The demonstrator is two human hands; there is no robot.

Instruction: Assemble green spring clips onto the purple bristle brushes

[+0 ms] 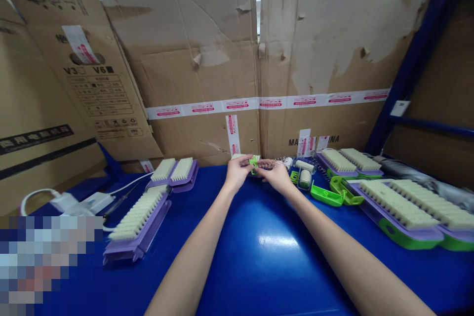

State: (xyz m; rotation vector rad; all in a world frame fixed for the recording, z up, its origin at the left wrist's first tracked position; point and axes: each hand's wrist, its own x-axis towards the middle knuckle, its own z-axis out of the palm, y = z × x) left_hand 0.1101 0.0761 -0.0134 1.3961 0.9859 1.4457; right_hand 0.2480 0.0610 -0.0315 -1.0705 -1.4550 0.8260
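My left hand (238, 172) is closed in a pinch on a small bright-green plastic piece (253, 162) at the back middle of the blue table. From the other side, the fingers of my right hand (277, 176) close on the same piece. A thin silvery wire, perhaps coiled, shows at the back of my right hand. Partly hidden behind both hands is a purple-based block with cream bristles. Just right of my right hand lie small white rollers (305, 177) in clear holders and a green part (295, 177).
Green plastic shells (326, 194) lie right of the rollers. Purple-and-green brush blocks (403, 207) stand at the right, and more purple ones (138, 217) at the left. A white charger with a cable (70, 203) is far left. Cardboard sheets (200, 74) wall the back.
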